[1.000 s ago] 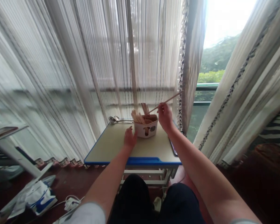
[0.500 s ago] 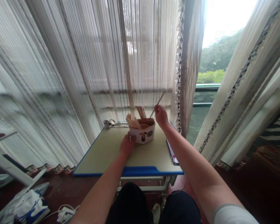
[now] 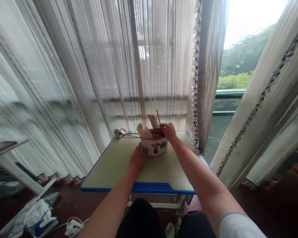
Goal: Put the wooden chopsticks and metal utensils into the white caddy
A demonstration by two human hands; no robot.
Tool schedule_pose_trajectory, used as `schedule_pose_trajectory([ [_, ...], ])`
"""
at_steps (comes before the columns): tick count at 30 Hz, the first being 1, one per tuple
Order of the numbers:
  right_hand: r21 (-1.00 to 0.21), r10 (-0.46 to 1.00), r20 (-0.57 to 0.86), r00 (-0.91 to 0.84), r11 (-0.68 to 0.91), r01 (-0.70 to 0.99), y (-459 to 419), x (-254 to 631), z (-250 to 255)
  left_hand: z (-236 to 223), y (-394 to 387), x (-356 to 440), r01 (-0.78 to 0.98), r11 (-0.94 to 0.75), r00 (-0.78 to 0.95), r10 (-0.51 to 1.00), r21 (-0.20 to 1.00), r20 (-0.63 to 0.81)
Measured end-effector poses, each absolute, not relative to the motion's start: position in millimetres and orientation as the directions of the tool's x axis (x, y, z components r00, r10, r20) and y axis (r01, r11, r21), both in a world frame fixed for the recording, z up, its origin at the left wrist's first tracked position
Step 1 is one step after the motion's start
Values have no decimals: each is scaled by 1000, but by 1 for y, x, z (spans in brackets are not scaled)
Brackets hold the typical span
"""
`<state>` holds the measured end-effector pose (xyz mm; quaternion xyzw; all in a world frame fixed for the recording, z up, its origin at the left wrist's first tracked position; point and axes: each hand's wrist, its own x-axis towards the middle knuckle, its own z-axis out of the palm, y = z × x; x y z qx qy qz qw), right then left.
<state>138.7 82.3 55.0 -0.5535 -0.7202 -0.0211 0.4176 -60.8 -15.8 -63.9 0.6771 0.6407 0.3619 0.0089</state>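
Observation:
A white utensil holder (image 3: 149, 147) with dark oval openings stands on the small table. My left hand (image 3: 138, 156) grips its left side, the fingers partly hidden behind the wall. Over the holder's right rim, my right hand (image 3: 169, 131) pinches a chopstick (image 3: 158, 117), which leans among the others with its lower end inside. Several brown chopsticks (image 3: 153, 121) stand in the rear compartment. Pale wooden sticks (image 3: 144, 131) fill the left part of the holder. Behind it to the left lie a slotted metal spoon (image 3: 118, 133) and another metal spoon (image 3: 123, 131).
The table (image 3: 111, 168) has a blue edge and a pen groove at the front. Striped curtains (image 3: 109, 66) hang right behind it. At the left are another table (image 3: 12, 145), a plastic bag (image 3: 37, 215) and a white power strip (image 3: 74, 226) on the floor.
My right hand has come down and left, bringing the chopstick from above the right side into the holder beside the others. My left hand stays on the holder. The view has shifted slightly.

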Motion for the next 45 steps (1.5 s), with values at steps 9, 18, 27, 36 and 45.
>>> schedule_pose_trajectory([
  [9,-357,772,626,-115,414,838,83,144,43,-62,-17,-60,874,-153,-89,883,462,461],
  [18,-687,813,575,-93,541,485,100,106,65,-63,-16,-60,869,-128,-116,887,478,447],
  [27,-871,884,460,-84,468,150,111,97,68,-70,-12,-65,849,-154,-110,885,506,453],
  [36,-918,909,392,-142,376,-130,111,107,71,-66,-14,-64,843,-151,-108,893,517,438],
  [45,-961,902,274,-334,247,-121,107,116,79,-69,-10,-67,817,-149,-128,896,558,426],
])
